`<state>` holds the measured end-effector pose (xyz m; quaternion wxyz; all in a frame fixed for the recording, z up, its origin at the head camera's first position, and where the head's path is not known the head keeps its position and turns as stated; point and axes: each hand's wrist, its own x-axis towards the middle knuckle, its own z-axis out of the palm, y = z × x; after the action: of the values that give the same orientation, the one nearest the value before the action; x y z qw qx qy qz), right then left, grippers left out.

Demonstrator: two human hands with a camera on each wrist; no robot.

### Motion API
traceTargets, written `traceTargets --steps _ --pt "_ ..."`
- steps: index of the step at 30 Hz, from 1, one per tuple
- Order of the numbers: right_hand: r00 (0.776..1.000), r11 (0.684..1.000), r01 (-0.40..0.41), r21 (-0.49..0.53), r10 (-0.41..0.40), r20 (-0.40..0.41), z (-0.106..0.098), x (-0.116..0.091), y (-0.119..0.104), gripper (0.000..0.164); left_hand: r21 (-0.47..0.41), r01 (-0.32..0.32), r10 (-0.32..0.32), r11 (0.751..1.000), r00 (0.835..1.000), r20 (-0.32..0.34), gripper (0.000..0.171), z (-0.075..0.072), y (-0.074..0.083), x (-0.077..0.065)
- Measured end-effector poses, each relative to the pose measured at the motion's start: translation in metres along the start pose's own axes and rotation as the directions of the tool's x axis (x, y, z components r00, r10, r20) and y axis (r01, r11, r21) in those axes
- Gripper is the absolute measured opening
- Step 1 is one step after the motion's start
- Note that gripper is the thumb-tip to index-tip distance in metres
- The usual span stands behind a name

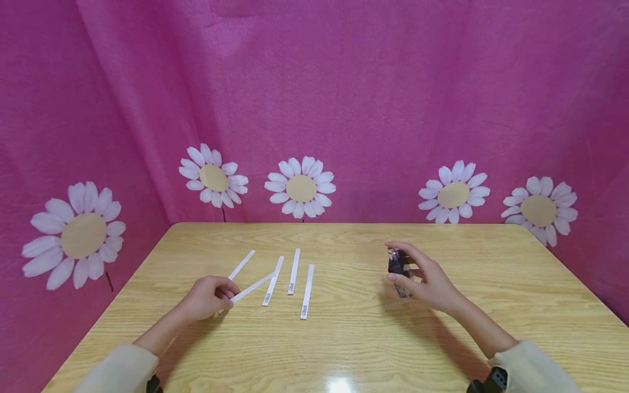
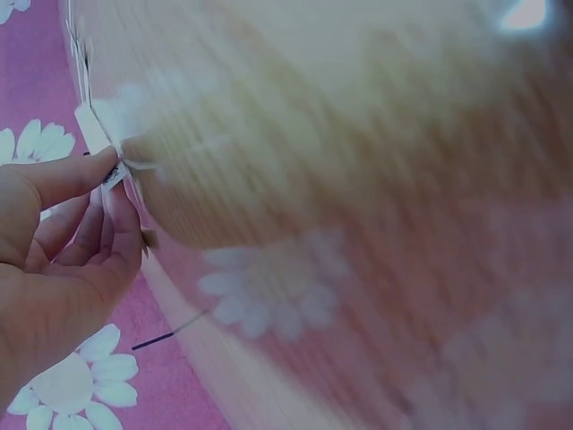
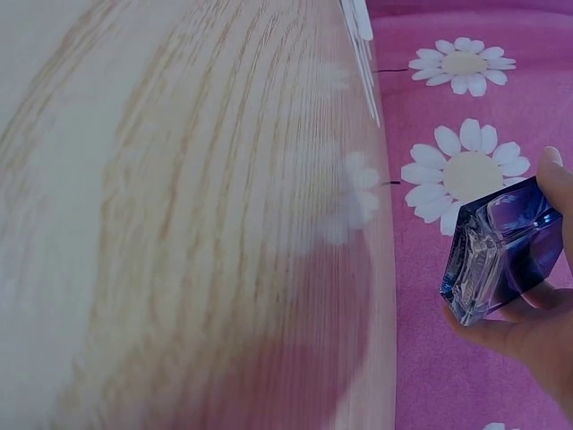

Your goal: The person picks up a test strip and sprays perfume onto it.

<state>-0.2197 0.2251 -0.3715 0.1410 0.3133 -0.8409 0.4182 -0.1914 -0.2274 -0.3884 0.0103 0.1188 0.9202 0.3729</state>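
My left hand (image 1: 208, 297) pinches the near end of a white perfume test strip (image 1: 253, 287) between thumb and fingers. The strip's far end overlaps another white strip (image 1: 274, 279) with small dark print at its near end. In the left wrist view, thumb and fingertips meet on the printed end (image 2: 114, 175). On the right, my right hand (image 1: 432, 281) grips a perfume bottle (image 1: 397, 263) of dark purple-blue glass. The right wrist view shows the bottle (image 3: 501, 251) tilted, its thick clear faceted end turned toward the lower left, thumb above and fingers beneath.
Further strips lie on the wooden table (image 1: 344, 338): one beyond my left hand (image 1: 243, 263), and two to the right, a farther strip (image 1: 294, 271) and a nearer strip (image 1: 307, 292). A pink curtain (image 1: 373, 109) with daisies surrounds the table's back and sides.
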Motion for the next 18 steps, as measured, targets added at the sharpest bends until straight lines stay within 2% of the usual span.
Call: traceTargets --steps 5,9,15,18 --pt "1.000 1.000 -0.001 -0.013 0.001 -0.005 -0.0014 0.0011 -0.0013 0.055 -0.006 -0.033 0.033 0.999 0.999 -0.012 0.015 -0.0041 -0.0004 0.0001" --pt "1.000 1.000 0.004 -0.020 -0.004 -0.005 -0.0023 0.0025 -0.0025 0.054 -0.038 -0.020 0.019 0.999 0.999 -0.031 0.016 -0.0065 0.0004 0.0016" --pt "1.000 1.000 0.020 -0.019 -0.020 -0.013 0.0004 0.0027 -0.0020 0.054 -0.165 0.033 -0.044 0.986 0.997 -0.064 0.024 -0.0035 0.0048 0.0019" --pt "1.000 1.000 0.020 -0.013 -0.020 -0.012 0.0016 0.0027 -0.0021 0.054 -0.230 0.090 -0.111 0.969 0.991 -0.080 0.028 -0.0013 0.0085 0.0037"
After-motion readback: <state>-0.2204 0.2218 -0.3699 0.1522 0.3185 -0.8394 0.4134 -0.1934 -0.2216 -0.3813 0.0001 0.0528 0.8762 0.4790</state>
